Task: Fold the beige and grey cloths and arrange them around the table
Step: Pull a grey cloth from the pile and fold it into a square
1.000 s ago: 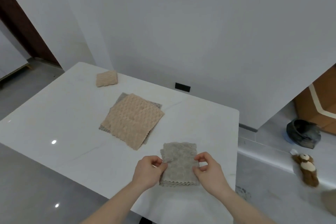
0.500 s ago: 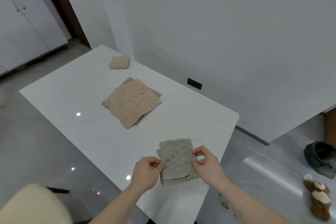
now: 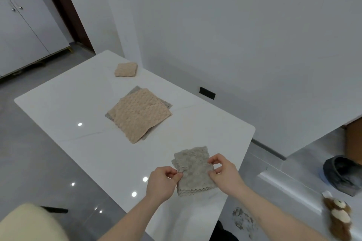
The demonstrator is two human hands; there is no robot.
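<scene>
A folded grey cloth (image 3: 194, 170) lies near the front right corner of the white table (image 3: 64, 103). My left hand (image 3: 162, 182) pinches its left edge and my right hand (image 3: 225, 174) pinches its right edge. In the middle of the table lies a flat stack with a beige cloth (image 3: 139, 113) on top and a grey cloth (image 3: 135, 90) showing under it. A small folded beige cloth (image 3: 126, 69) sits at the table's far end.
A cream chair back (image 3: 29, 223) stands at the lower left. White cabinets (image 3: 25, 31) are at the far left. On the floor to the right are a dark bowl (image 3: 340, 174) and a brown plush toy (image 3: 338, 215). A wall runs along the table's right side.
The view has swung left and shifted, bringing the cabinets and chair into sight. Both hands stay pinched on the folded grey cloth, which lies slightly more turned on the table.
</scene>
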